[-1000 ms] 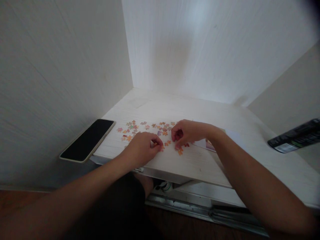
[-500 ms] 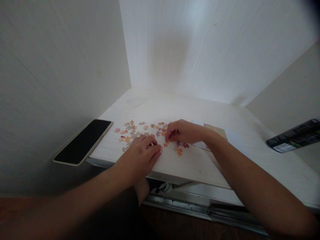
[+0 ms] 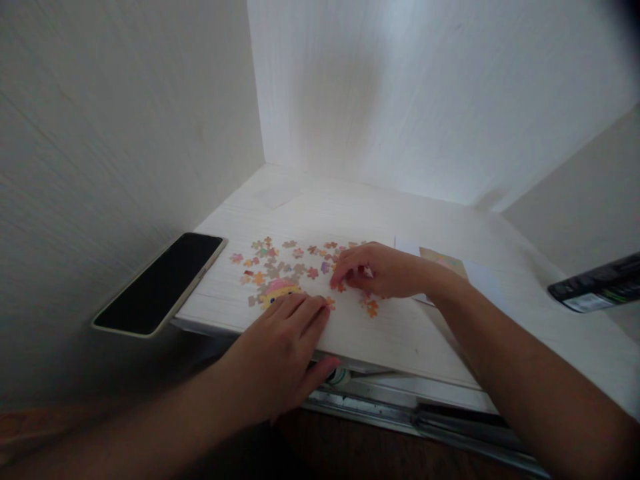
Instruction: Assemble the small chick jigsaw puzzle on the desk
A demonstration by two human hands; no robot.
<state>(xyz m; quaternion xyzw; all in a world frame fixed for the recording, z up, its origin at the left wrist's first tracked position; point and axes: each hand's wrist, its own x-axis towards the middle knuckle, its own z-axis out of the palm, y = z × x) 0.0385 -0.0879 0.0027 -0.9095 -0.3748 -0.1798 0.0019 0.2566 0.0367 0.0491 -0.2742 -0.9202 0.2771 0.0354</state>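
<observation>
Several small orange, pink and brown puzzle pieces (image 3: pixel 295 260) lie scattered on a white wooden shelf (image 3: pixel 400 327). A joined patch of yellow and pink pieces (image 3: pixel 277 291) lies near the front edge. My left hand (image 3: pixel 285 353) rests flat at that edge, fingers spread, fingertips just short of the joined patch. My right hand (image 3: pixel 380 270) is curled over loose pieces in the middle, fingertips pinched at one piece (image 3: pixel 341 287); whether it grips it is unclear.
A black phone (image 3: pixel 160 283) lies screen-up, overhanging the shelf's left corner. A printed card on white paper (image 3: pixel 445 260) sits behind my right wrist. A dark packet (image 3: pixel 595 290) lies at the right. Walls close in left, back and right. Metal rails (image 3: pixel 400 413) run below.
My left hand drew back toward the front edge and flattened, uncovering the joined yellow and pink patch. My right hand shifted slightly left over the loose pieces.
</observation>
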